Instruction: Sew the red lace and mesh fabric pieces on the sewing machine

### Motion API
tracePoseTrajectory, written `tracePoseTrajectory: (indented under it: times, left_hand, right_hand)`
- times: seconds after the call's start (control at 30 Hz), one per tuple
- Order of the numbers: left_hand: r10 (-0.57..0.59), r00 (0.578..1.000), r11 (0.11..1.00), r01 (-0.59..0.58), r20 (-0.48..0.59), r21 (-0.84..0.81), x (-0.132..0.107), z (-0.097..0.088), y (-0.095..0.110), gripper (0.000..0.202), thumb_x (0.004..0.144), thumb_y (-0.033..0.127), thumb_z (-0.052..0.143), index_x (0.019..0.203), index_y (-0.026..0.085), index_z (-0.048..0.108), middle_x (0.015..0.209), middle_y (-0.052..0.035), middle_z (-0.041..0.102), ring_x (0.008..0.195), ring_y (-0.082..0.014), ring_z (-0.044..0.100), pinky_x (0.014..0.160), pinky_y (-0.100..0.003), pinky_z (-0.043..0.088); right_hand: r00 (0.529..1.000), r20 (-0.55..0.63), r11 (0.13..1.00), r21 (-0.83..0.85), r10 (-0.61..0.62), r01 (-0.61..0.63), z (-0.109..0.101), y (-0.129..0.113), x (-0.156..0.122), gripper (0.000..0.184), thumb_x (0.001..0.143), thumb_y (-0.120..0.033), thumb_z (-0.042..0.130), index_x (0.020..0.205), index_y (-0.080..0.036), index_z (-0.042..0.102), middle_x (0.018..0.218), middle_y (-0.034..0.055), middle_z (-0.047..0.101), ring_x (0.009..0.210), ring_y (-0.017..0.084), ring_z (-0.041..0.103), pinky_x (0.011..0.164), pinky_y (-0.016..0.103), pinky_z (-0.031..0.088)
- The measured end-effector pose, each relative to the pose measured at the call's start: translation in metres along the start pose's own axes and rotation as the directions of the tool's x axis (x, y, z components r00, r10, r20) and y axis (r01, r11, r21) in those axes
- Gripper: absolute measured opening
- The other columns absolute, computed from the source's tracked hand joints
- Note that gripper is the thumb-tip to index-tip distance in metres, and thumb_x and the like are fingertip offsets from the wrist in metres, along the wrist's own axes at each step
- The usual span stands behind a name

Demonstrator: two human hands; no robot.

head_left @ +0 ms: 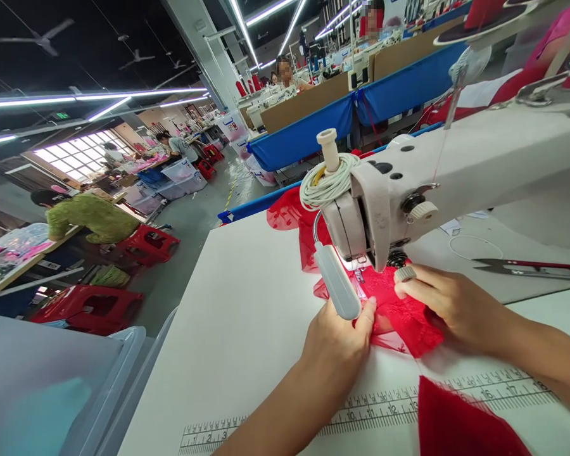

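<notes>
A piece of red lace fabric (399, 313) lies under the needle of a white sewing machine (456, 177). My left hand (337, 342) rests on the table by the fabric's left edge, fingers pressed together on the lace. My right hand (446, 304) lies on the fabric just right of the presser foot, fingers curled and pinching the cloth, a taped thimble on one fingertip. More red fabric (294, 218) trails behind the machine, and another red piece (460, 424) lies at the near edge.
The white table (247, 316) has a printed ruler (384, 408) along its front. Thread snips (527, 268) lie at the right behind my arm. A small white lamp (337, 282) hangs off the machine. Red stools (90, 307), bins and other seated workers fill the aisle at left.
</notes>
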State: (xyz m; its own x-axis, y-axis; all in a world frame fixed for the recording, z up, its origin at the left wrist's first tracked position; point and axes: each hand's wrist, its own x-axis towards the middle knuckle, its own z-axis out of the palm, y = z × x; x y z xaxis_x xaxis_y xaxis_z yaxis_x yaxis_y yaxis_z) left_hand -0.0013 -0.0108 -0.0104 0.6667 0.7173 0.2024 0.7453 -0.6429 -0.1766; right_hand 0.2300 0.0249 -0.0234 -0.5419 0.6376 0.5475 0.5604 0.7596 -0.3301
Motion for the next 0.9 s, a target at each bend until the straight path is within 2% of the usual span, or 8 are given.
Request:
tracePoseTrajectory:
  times: [0.13,0.2,0.3,0.37,0.47,0.53,0.77,0.9]
  left_hand:
    - [0.002,1.0,0.996,-0.004,-0.02,-0.089,0.003,-0.008,0.001,0.049,0.085,0.019,0.047,0.132,0.009,0.056,0.108,-0.0218,0.066,0.099,-0.0338,0.063,0.055,-0.036,0.056]
    - [-0.008,0.999,0.99,0.002,-0.042,-0.144,0.005,-0.012,0.001,0.048,0.09,0.033,0.045,0.128,0.007,0.06,0.104,-0.0212,0.067,0.095,-0.0337,0.063,0.062,-0.04,0.058]
    - [-0.032,0.997,0.984,0.02,-0.069,-0.179,0.008,-0.014,0.0,0.072,0.095,0.065,0.031,0.125,0.008,0.062,0.104,-0.0198,0.067,0.094,-0.0321,0.063,0.069,-0.04,0.058]
    - [-0.045,0.995,0.982,0.027,-0.093,-0.185,0.009,-0.013,0.0,0.087,0.092,0.075,0.018,0.125,0.008,0.063,0.104,-0.0191,0.067,0.094,-0.031,0.063,0.071,-0.039,0.058]
    - [-0.055,0.99,0.98,0.028,-0.132,-0.196,0.011,-0.013,-0.001,0.093,0.091,0.074,0.005,0.116,0.009,0.067,0.102,-0.018,0.067,0.093,-0.0288,0.064,0.072,-0.037,0.056]
    - [-0.047,0.988,0.982,0.019,-0.144,-0.189,0.012,-0.012,-0.001,0.093,0.092,0.073,0.003,0.112,0.009,0.068,0.102,-0.0176,0.067,0.091,-0.0273,0.064,0.072,-0.036,0.055]
    - [0.001,0.993,0.997,-0.01,-0.119,-0.076,0.007,-0.005,0.001,0.089,0.092,0.076,0.018,0.127,0.007,0.061,0.113,-0.021,0.066,0.094,-0.0297,0.065,0.072,-0.037,0.053]
    - [-0.001,0.992,0.998,-0.007,-0.127,-0.055,0.005,-0.004,0.001,0.089,0.091,0.077,0.017,0.127,0.009,0.061,0.112,-0.0207,0.066,0.095,-0.03,0.065,0.07,-0.037,0.052]
  right_hand:
    - [1.0,0.013,1.0,-0.004,0.016,-0.016,0.003,0.001,-0.002,0.026,0.093,-0.014,0.034,0.072,-0.021,0.048,0.073,0.0024,0.049,0.057,0.014,0.04,0.049,0.028,0.033]
    - [1.0,0.015,1.0,-0.014,0.013,-0.013,0.003,0.001,0.0,0.025,0.092,-0.014,0.034,0.072,-0.021,0.047,0.073,0.0026,0.049,0.057,0.013,0.041,0.048,0.027,0.033]
    - [1.0,0.022,0.999,-0.033,-0.022,0.022,0.0,0.0,0.004,0.023,0.089,-0.012,0.036,0.072,-0.021,0.046,0.072,0.002,0.048,0.055,0.013,0.042,0.046,0.026,0.034]
    - [0.999,0.023,0.998,-0.039,-0.042,0.043,-0.002,-0.001,0.008,0.022,0.088,-0.011,0.038,0.071,-0.021,0.046,0.071,0.0015,0.048,0.054,0.012,0.043,0.046,0.026,0.034]
    - [0.999,0.021,0.998,-0.043,-0.045,0.045,-0.003,-0.001,0.01,0.022,0.089,-0.011,0.039,0.07,-0.021,0.046,0.071,0.0013,0.047,0.055,0.013,0.044,0.046,0.025,0.035]
    - [0.999,0.024,0.998,-0.04,-0.046,0.047,-0.002,-0.001,0.009,0.022,0.089,-0.011,0.039,0.072,-0.021,0.049,0.072,0.0021,0.049,0.056,0.013,0.045,0.046,0.026,0.035]
    - [1.0,0.006,0.999,-0.02,-0.027,0.027,0.001,0.001,0.005,0.025,0.085,-0.004,0.038,0.081,-0.02,0.057,0.082,0.0058,0.057,0.064,0.016,0.053,0.053,0.027,0.041]
    - [0.999,-0.034,1.0,0.025,-0.003,0.003,0.003,0.001,0.004,0.027,0.083,-0.003,0.039,0.081,-0.022,0.059,0.079,0.0039,0.057,0.066,0.016,0.052,0.057,0.027,0.044]
